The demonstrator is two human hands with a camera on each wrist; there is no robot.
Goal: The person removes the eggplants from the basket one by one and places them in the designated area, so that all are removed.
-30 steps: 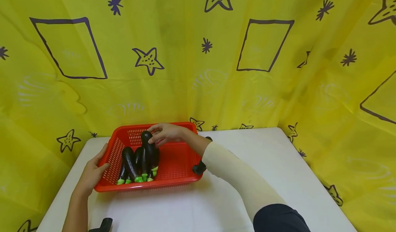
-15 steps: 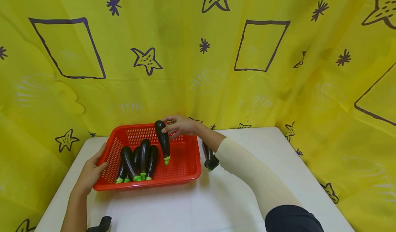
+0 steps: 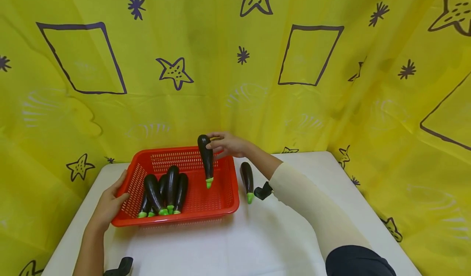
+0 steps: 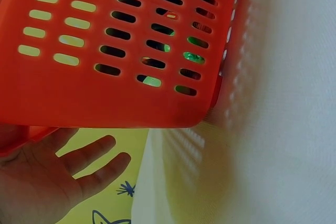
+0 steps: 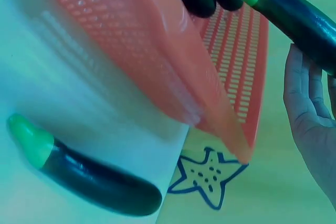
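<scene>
My right hand (image 3: 231, 144) pinches an eggplant (image 3: 207, 155) near its thick end, above the right part of a red plastic basket (image 3: 184, 218). The eggplant hangs with its green stem downward. In the right wrist view, this held eggplant (image 5: 299, 19) lies across the fingers. At the basket's left rim, my left hand (image 3: 108, 206) holds on with the thumb over the edge. In the left wrist view, the left hand's fingers (image 4: 100, 169) extend loosely below the rim. Several eggplants (image 3: 154, 192) lie side by side in the basket's left half, stems toward the front.
One eggplant (image 3: 247, 180) lies on the white table (image 3: 294, 186) just right of the basket, its stem facing forward. Black wrist mounts (image 3: 263, 191) stick out near the wrists. A yellow patterned curtain (image 3: 220, 104) hangs behind the table and at both sides.
My right hand has lifted the eggplant away from the group and carried it rightward over the basket. The eggplant on the table is now uncovered by the arm. The left hand stays put.
</scene>
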